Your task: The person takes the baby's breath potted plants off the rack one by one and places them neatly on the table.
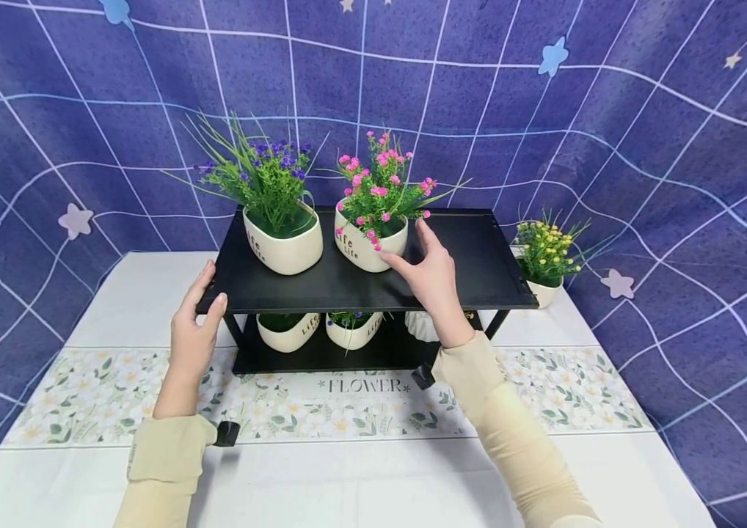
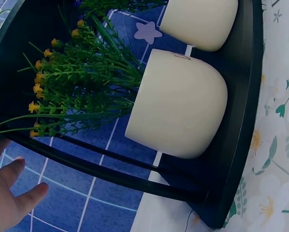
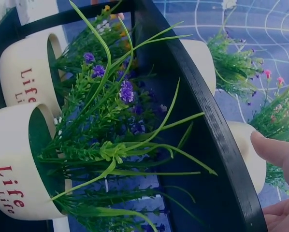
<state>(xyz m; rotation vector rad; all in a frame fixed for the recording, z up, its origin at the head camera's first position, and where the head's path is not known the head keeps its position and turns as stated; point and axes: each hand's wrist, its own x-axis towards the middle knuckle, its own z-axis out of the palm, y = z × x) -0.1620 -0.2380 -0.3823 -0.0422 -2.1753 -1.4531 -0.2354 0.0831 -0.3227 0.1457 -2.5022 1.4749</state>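
Observation:
A white pot of pink flowers [image 1: 372,246] stands on the top board of a black two-tier rack [image 1: 459,253]. At its front right is my right hand [image 1: 431,275], thumb at the pot's front and fingers spread along its right side; the right wrist view shows the thumb [image 3: 275,150] overlapping the pot, the other fingers slightly apart from it. My left hand [image 1: 194,326] is at the rack's front left corner, fingers by the side edge and thumb by the front; the left wrist view shows its fingers loosely spread. Left of the pink flowers stands a white pot of purple flowers [image 1: 284,246].
On the lower tier sit several pots, including a white one [image 1: 289,334], one with purple blooms [image 1: 350,334] and a ribbed one [image 1: 420,326]. A pot of yellow flowers [image 1: 545,290] stands right of the rack. A floral runner [image 1: 360,422] crosses the white table; a blue curtain hangs behind.

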